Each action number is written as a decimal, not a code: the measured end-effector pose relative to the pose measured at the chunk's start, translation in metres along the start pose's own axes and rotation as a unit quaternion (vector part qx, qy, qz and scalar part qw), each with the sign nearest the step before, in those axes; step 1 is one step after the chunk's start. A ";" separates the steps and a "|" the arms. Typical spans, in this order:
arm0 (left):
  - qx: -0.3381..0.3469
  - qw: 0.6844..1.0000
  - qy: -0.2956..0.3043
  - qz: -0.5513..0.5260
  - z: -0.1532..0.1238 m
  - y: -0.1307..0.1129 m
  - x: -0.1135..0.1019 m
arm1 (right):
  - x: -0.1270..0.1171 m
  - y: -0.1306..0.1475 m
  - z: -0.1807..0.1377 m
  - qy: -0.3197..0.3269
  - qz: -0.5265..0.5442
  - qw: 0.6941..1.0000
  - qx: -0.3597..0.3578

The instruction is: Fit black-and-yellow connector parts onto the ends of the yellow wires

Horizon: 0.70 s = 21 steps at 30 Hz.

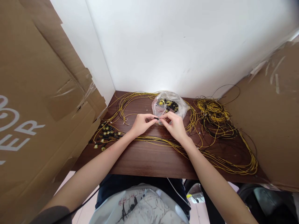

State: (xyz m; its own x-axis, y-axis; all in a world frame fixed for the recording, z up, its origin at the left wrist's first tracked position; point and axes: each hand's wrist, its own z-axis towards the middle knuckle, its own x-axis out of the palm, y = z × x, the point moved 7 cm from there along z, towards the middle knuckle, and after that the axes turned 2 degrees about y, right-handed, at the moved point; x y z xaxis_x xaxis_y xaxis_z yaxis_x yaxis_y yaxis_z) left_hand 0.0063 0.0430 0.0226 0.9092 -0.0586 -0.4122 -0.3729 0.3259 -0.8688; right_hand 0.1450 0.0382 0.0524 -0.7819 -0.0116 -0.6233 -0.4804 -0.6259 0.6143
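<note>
My left hand (145, 123) is closed in a pinch on a small black part (156, 118), which looks like a connector housing. From the right, my right hand (173, 123) meets it with thumb and forefinger pressed together at the part's end; what lies between those fingertips is too small to make out. Just behind both hands sits a see-through plastic bag (183, 104), its mouth open, holding many black and yellow pieces (170, 105). Yellow and black wires (151, 139) run across the table under my forearms, towards several black pieces with yellowish ends (107, 133) at the left.
A tangled heap of yellow and black wires (211, 115) lies on the right of the brown table (149, 160). Another wire bundle (125, 104) curves along the back left. Cardboard sheets (46, 93) stand on both sides, and a white wall (175, 46) rises behind.
</note>
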 end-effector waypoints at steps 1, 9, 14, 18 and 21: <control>0.001 1.000 0.000 0.003 0.000 0.000 0.000 | 0.000 0.000 0.000 0.000 0.001 1.000 0.002; 0.018 0.999 -0.016 0.027 -0.002 -0.001 -0.001 | 0.000 0.000 -0.001 -0.010 0.009 1.000 0.020; 0.027 0.999 -0.020 0.030 -0.002 -0.003 -0.002 | 0.001 -0.003 -0.001 -0.012 0.012 0.999 0.035; 0.025 0.999 -0.022 0.029 -0.002 -0.004 -0.002 | 0.001 -0.005 -0.001 -0.013 0.022 0.999 0.039; 0.026 0.999 -0.024 0.026 -0.002 -0.005 -0.002 | 0.001 -0.006 -0.001 -0.014 0.030 0.999 0.043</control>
State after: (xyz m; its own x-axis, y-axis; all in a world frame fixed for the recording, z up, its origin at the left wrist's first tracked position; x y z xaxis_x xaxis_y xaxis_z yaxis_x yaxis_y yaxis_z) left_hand 0.0055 0.0393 0.0268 0.8971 0.0044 -0.4419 -0.4111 0.3752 -0.8308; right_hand 0.1474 0.0406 0.0477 -0.8208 -0.0250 -0.5707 -0.4634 -0.5551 0.6907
